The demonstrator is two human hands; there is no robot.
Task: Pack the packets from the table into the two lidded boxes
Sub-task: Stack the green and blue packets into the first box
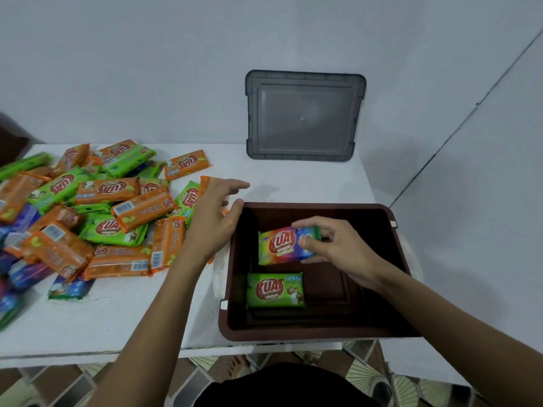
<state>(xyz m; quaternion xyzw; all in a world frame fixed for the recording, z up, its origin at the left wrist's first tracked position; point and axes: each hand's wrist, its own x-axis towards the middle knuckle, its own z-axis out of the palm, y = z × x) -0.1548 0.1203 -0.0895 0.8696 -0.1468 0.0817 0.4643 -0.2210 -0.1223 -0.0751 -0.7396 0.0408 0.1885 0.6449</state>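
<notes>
While half-curled, right grip (338, 249) round packet (280, 245)

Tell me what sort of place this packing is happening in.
Probably a room in a home, not a warehouse: a white table pushed into a corner of bare painted walls, patterned floor tiles underneath, and a loose pile of packets.

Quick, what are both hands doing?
Left hand: open, holding nothing.
Right hand: holding the rainbow packet in the brown box.
</notes>
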